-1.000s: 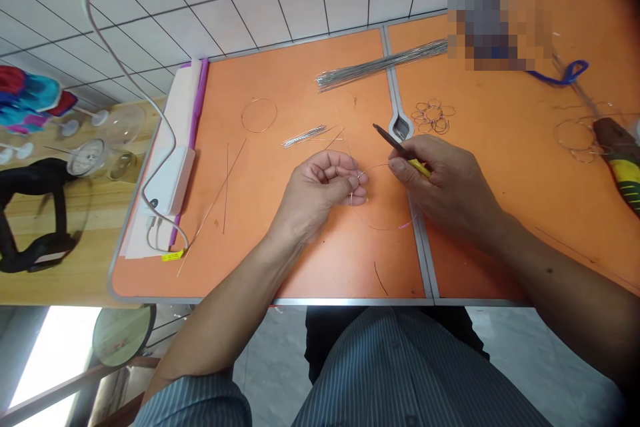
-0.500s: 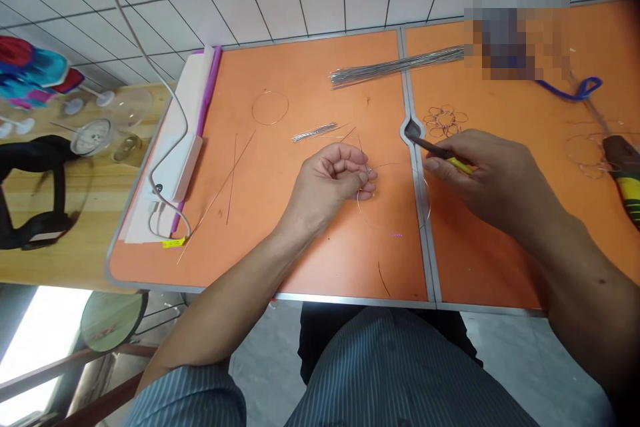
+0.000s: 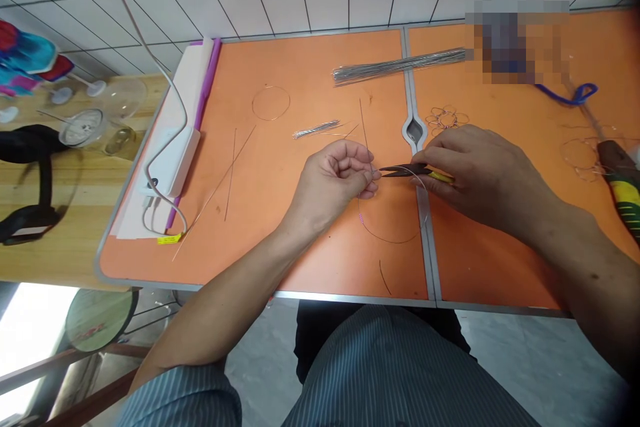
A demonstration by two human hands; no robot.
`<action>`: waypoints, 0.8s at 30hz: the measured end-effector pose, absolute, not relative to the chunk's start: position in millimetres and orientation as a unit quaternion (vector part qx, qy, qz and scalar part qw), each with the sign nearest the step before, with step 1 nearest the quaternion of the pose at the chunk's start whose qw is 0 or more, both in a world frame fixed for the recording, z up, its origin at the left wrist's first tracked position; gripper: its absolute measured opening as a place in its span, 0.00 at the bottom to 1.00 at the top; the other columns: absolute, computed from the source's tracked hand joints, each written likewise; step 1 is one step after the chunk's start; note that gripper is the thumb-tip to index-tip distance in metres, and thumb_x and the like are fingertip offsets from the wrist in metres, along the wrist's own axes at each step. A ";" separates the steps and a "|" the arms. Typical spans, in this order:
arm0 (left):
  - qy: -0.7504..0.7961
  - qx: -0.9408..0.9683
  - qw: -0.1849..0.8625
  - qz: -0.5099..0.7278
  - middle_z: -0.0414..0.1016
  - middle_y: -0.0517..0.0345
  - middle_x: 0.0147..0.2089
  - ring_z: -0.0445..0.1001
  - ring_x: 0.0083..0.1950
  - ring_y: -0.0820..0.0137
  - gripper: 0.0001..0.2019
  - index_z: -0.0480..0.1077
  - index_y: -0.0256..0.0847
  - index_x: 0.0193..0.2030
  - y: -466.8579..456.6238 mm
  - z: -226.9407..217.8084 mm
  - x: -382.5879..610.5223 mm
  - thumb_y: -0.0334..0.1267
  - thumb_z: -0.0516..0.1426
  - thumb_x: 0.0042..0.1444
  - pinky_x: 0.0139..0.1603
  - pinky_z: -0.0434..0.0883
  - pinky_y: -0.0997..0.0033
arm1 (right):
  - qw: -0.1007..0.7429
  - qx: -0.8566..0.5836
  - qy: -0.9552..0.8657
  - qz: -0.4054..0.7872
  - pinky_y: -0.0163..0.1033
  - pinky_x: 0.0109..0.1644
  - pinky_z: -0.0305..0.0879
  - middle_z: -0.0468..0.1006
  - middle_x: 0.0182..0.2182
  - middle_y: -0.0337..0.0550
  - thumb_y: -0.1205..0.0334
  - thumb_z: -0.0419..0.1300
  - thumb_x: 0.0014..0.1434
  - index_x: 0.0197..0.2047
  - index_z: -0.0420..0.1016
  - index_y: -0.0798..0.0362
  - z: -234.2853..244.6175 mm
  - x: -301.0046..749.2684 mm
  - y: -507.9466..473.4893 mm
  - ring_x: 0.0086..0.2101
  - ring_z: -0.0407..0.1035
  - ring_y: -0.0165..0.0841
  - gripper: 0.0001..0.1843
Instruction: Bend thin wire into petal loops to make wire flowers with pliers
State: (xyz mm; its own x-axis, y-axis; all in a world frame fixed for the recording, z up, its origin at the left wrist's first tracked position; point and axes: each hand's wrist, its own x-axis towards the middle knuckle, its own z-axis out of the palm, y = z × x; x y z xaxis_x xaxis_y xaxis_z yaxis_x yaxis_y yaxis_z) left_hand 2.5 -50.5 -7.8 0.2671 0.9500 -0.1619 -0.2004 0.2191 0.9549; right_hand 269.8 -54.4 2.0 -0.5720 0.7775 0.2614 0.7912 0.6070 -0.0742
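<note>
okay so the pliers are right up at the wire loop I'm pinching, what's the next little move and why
Probably close the pliers on the wire end beside your left hand's fingertips. The right hand has the tips pointing at the spot where the wire loop is pinched, and the loop hangs free below, so gripping there looks like the way to bend or fasten it.

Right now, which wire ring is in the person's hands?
The big wire ring, pinched by the left hand and met by the pliers; the small ring lies alone farther back.

Person in a striped shirt
The shirt is grey-blue with thin vertical stripes; its short sleeve at the lower left leaves both forearms bare. No rings or watch.
</note>
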 end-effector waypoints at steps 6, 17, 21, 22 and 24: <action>0.431 0.466 0.640 0.432 0.81 0.63 0.33 0.83 0.31 0.74 0.11 0.76 0.39 0.40 -52.5 -5.2 4.1 0.22 0.66 0.54 0.36 0.82 0.74 | 0.110 -0.407 -0.902 -0.088 0.49 0.41 0.55 0.85 0.43 0.52 0.58 0.63 0.78 0.46 0.84 0.51 9.8 266.4 -46.3 0.41 0.72 0.46 0.10; 0.453 0.473 0.629 0.418 0.81 0.65 0.30 0.81 0.29 0.75 0.12 0.75 0.40 0.41 -51.4 -4.1 4.5 0.22 0.66 0.54 0.36 0.80 0.75 | 0.125 -0.404 -0.896 -0.135 0.51 0.42 0.53 0.84 0.45 0.52 0.53 0.61 0.79 0.44 0.84 0.46 9.5 262.0 -43.9 0.44 0.72 0.49 0.13; 0.449 0.472 0.635 0.416 0.81 0.65 0.29 0.81 0.28 0.75 0.12 0.74 0.40 0.41 -51.3 -5.5 4.6 0.22 0.66 0.53 0.35 0.80 0.74 | 0.101 -0.435 -0.890 -0.090 0.53 0.44 0.57 0.83 0.47 0.51 0.51 0.60 0.79 0.44 0.85 0.41 10.4 261.1 -43.5 0.48 0.73 0.53 0.14; 0.449 0.472 0.636 0.415 0.81 0.65 0.29 0.81 0.28 0.75 0.12 0.74 0.40 0.40 -51.2 -5.7 4.7 0.22 0.66 0.53 0.35 0.80 0.74 | 0.091 -0.442 -0.889 -0.079 0.54 0.45 0.58 0.83 0.48 0.52 0.50 0.59 0.79 0.44 0.85 0.40 11.7 261.0 -43.6 0.49 0.72 0.54 0.14; 0.451 0.470 0.636 0.413 0.82 0.65 0.29 0.81 0.28 0.74 0.12 0.74 0.40 0.40 -51.1 -5.6 5.0 0.22 0.65 0.53 0.35 0.80 0.74 | 0.072 -0.453 -0.887 -0.056 0.56 0.46 0.60 0.83 0.50 0.53 0.50 0.55 0.80 0.46 0.85 0.40 14.4 260.8 -43.7 0.51 0.72 0.56 0.17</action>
